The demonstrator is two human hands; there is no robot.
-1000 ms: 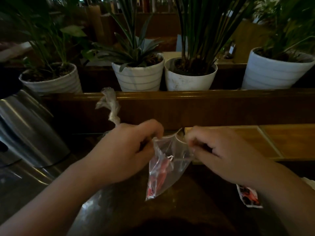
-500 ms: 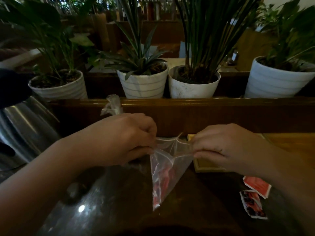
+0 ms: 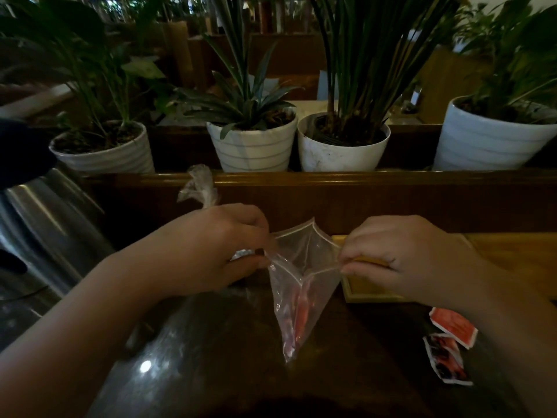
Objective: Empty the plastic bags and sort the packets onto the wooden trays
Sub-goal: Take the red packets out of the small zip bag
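A small clear plastic zip bag [image 3: 301, 285] holding red packets is pinched at opposite lips by the left hand [image 3: 217, 251] and right hand [image 3: 401, 254], evidently to spread its mouth. A light wooden tray [image 3: 370, 294] lies directly beneath the right hand, presumably to receive the contents.

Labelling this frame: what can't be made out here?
- Packets in bag, head view: only a red blur through the plastic, count unclear.
- Tray: mostly behind right hand.
- Second bag: body behind left hand.
- Loose packets: print too dim.
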